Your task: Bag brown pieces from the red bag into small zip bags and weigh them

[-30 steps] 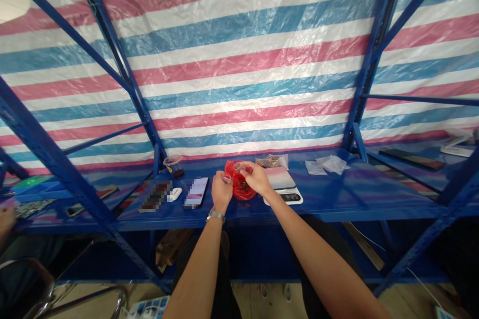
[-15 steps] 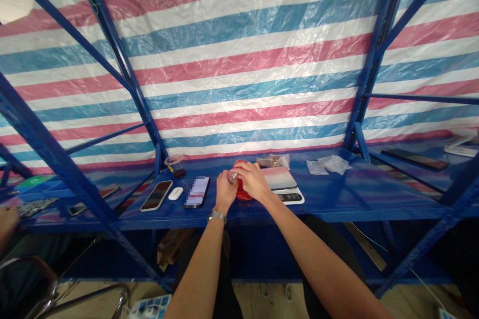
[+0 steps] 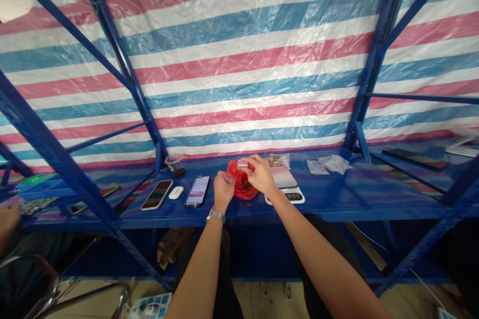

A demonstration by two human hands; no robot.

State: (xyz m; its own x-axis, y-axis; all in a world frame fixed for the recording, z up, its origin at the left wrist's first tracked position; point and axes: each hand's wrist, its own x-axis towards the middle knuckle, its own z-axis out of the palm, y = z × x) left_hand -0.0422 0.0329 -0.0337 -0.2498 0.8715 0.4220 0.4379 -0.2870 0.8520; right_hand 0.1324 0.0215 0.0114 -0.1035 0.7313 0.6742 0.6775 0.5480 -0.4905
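Observation:
A red plastic bag (image 3: 239, 192) lies open on the blue shelf, with small brown bits showing inside. My right hand (image 3: 262, 175) is over the bag's right side, its fingers closed on a small clear cylindrical container (image 3: 243, 164) tilted on its side. At the bag's left edge, my left hand (image 3: 223, 190) pinches a small clear piece (image 3: 227, 178), partly hidden by the fingers; its exact kind is unclear. A white digital scale (image 3: 297, 196) with a flat-topped pan (image 3: 283, 178) stands right of the bag.
Left of my hands lie a phone with a lit screen (image 3: 197, 192), a white earbud case (image 3: 176, 192) and another phone (image 3: 157, 195). Behind them stands a clear cup (image 3: 175, 163). Clear bags (image 3: 334, 164) lie at the right. Blue posts (image 3: 361, 94) frame the shelf.
My hands have moved apart, the right one going up and right with the clear container, the left slightly left with the clear piece. More of the red bag and its contents now shows.

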